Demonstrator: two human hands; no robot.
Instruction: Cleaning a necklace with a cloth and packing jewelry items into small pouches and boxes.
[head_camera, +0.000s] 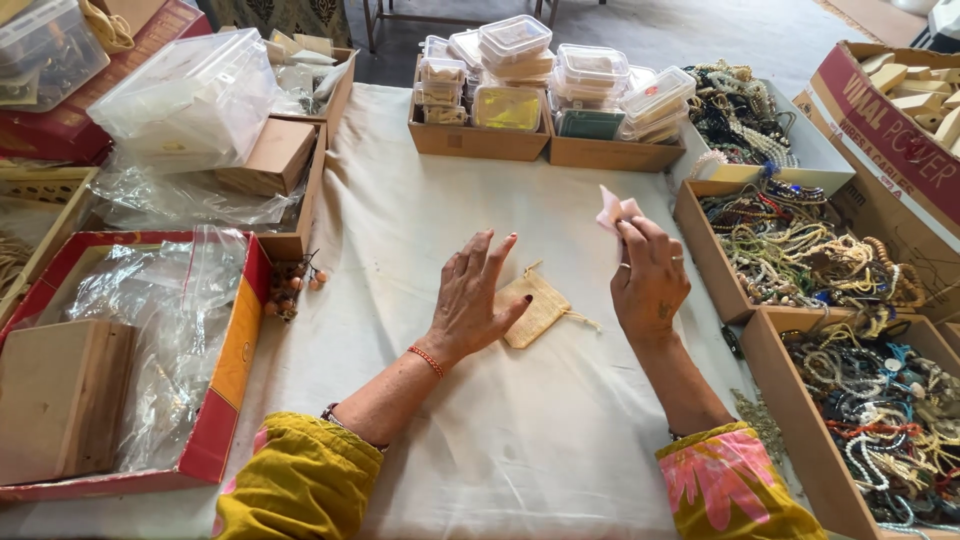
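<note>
Head view: the left hand (472, 297) is released, fingers spread, thumb resting on a small beige pouch (537, 307) lying on the white tablecloth (500, 440). The right hand (649, 277) pinches a pink scrap (612, 209), raised above the cloth beside a box of beaded necklaces (800, 250).

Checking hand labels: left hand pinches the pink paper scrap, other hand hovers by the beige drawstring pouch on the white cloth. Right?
Sides swapped. In the head view the right hand pinches the pink paper scrap; the left hand is by the beige drawstring pouch on the white cloth.
</note>
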